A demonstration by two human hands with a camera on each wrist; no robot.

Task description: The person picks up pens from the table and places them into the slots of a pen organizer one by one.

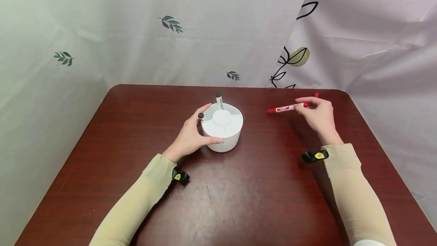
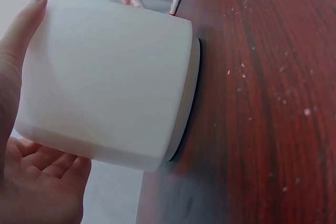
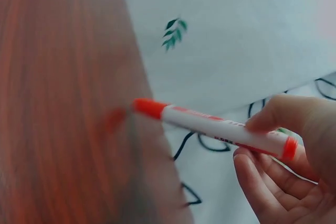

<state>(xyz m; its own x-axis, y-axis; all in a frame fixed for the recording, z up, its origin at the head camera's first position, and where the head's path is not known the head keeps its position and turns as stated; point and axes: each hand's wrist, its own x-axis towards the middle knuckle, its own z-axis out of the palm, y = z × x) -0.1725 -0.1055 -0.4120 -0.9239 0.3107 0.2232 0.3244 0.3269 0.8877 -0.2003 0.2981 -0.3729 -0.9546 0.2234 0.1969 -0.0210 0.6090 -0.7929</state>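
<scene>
A round white divided pen holder (image 1: pixel 223 145) stands on the table, with two black-capped markers, one of them a white marker (image 1: pixel 219 101), leaning in its compartments. My left hand (image 1: pixel 189 137) grips the holder from the left, thumb along its near side and fingers round the far side. In the left wrist view the holder's smooth wall (image 2: pixel 105 77) fills much of the picture between thumb and fingers. Off to the right, my right hand (image 1: pixel 319 117) pinches a red-and-white marker (image 3: pixel 210 124) near one end. Its red cap (image 3: pixel 149 107) points left, toward the holder.
Behind the right hand lies a second red marker (image 1: pixel 316 95), mostly hidden by that hand. The dark red wooden table (image 1: pixel 239 196) ends at a pale curtain (image 1: pixel 136 48) with leaf prints at the back and sides.
</scene>
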